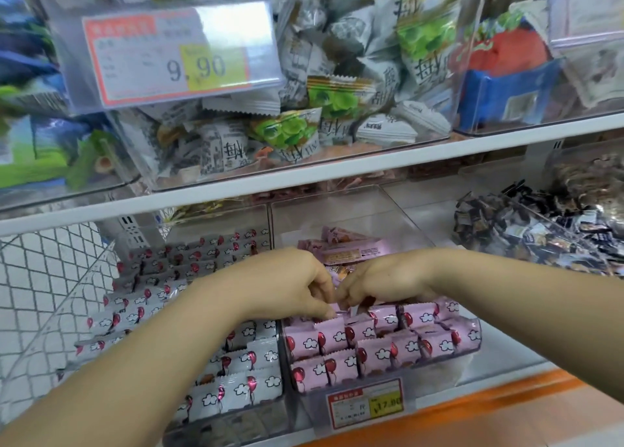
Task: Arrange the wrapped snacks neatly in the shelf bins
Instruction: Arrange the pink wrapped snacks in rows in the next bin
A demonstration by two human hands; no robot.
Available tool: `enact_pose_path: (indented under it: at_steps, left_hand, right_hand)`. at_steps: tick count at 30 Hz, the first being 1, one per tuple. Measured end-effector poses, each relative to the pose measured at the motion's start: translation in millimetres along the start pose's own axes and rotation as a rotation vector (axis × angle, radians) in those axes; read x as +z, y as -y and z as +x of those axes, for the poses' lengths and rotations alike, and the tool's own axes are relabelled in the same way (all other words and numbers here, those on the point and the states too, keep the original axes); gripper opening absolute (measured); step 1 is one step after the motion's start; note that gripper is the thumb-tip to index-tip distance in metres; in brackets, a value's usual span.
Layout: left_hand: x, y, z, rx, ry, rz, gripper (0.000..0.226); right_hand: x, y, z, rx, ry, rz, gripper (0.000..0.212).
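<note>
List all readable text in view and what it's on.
"9.90": upper price tag, on its yellow patch; other print blurred.
"17.80", last digits unsure: lower price tag; the rest is too small.
"梅", likely: grey wrappers; their small print is unreadable.
Wrappers of the pink snacks: no readable text.

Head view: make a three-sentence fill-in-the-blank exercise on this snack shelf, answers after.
The left hand and right hand pinch ____ packets in a lower bin.
The big price tag above the upper shelf reads ____.
Each of those packets carries a red ____ beside a white cloud.
Missing words: pink; 9.90; balloon.
</note>
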State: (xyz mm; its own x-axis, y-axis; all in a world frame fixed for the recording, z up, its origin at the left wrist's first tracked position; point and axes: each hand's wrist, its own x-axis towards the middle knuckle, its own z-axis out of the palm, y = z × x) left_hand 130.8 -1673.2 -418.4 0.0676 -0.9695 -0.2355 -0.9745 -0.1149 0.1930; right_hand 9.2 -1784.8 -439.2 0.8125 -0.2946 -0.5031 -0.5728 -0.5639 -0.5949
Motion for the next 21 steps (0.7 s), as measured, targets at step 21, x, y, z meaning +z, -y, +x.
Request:
enact_pose_path:
  at_steps: [21]
  left_hand:
    - [17, 0, -21, -0.001, -0.140, 0.059, 0.030]
  right_hand:
    - [-9, -23, -50, -0.091, -0.090, -0.161, 0.025]
